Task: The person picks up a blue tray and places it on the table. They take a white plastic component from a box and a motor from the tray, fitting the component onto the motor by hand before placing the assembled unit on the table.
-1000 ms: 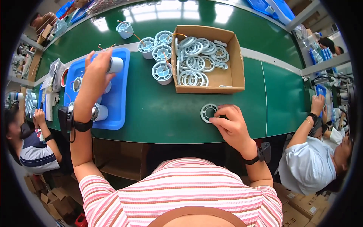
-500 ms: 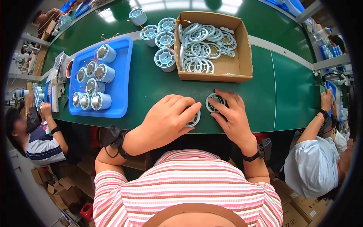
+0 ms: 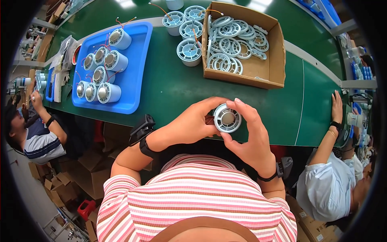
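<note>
Between my hands, near the table's front edge, is a small light-blue motor housing (image 3: 227, 117) with a spoked ring face and a silver round centre turned upward. My left hand (image 3: 191, 123) grips its left side, the fingers partly hidden behind it. My right hand (image 3: 250, 135) spans its right side, fingertips at the upper rim and thumb at the lower rim. Farther off, a cardboard box (image 3: 246, 81) holds many pale-blue rings (image 3: 230, 46). To the left, several similar motor housings (image 3: 115, 60) with silver centres and thin wires lie in a blue tray (image 3: 128, 86).
Several light-blue cups (image 3: 189, 52) with orange wires stand left of the box on the green table (image 3: 177, 90). Bagged items (image 3: 66, 54) and a tape roll (image 3: 75, 54) lie past the tray. A person sits at each side; the right one's hand (image 3: 337, 107) rests on the table.
My hands have come together. The loose ring under my right hand now appears set against the housing's face, which has tilted upward. The view has shifted, and the right-hand person's arm has moved.
</note>
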### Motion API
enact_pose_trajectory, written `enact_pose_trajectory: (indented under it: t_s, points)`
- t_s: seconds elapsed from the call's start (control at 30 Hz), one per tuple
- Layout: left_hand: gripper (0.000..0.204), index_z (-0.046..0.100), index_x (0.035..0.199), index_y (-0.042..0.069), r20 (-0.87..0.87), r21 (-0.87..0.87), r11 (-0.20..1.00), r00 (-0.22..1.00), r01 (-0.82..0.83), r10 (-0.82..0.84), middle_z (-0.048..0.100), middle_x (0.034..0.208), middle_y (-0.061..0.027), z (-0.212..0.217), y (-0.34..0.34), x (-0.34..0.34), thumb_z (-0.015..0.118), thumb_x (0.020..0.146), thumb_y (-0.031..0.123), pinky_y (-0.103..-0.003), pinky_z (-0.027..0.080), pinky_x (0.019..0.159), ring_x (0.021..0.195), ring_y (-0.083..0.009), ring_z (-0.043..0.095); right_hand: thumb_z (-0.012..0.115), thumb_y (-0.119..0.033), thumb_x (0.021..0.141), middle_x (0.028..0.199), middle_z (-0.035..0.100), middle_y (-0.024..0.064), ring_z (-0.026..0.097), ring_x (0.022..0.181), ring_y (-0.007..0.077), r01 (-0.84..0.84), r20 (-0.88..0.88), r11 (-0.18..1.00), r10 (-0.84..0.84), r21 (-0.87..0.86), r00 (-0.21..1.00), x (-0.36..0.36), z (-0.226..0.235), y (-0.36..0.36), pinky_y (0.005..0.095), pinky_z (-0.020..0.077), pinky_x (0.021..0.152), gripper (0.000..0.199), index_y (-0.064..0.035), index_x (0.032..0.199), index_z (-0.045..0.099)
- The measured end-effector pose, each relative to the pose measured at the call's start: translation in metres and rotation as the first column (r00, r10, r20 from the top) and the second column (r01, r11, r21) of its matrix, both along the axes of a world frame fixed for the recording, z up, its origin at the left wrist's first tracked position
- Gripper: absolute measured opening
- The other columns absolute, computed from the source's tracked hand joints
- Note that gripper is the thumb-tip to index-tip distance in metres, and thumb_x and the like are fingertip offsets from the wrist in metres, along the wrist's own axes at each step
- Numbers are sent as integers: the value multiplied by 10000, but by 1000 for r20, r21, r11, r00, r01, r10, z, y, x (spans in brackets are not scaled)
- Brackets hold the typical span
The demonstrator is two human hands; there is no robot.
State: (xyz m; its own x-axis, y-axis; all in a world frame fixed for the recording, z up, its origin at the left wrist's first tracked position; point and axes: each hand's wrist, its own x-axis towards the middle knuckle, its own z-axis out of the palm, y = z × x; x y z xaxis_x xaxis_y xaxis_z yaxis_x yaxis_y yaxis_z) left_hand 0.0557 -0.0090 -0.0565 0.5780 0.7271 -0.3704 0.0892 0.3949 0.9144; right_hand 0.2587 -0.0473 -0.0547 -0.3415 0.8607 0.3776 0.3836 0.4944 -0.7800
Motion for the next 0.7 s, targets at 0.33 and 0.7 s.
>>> enact_pose_trajectory:
  t_s: [0.33, 0.7]
  points:
    - [614, 494, 1430, 21, 68, 117, 992, 996, 46, -54, 595, 1274, -58, -14, 4, 1, 702, 856, -44, -288, 571, 862, 1105, -120, 628, 815, 29, 704, 1318, 639, 123, 624, 1212, 293, -48, 29, 994, 51, -96, 998, 8, 2, 10, 392, 492, 1050, 782, -40, 1410, 485]
    - [680, 453, 1501, 28, 223, -448, 888, 975, 102, 1, 597, 1328, -73, -2, 22, -11, 767, 908, 146, -337, 569, 978, 1192, -168, 621, 830, -39, 731, 1263, 659, 68, 645, 1122, 301, -87, 11, 991, 88, -97, 996, 12, -3, 16, 526, 456, 1083, 707, -94, 1371, 534]
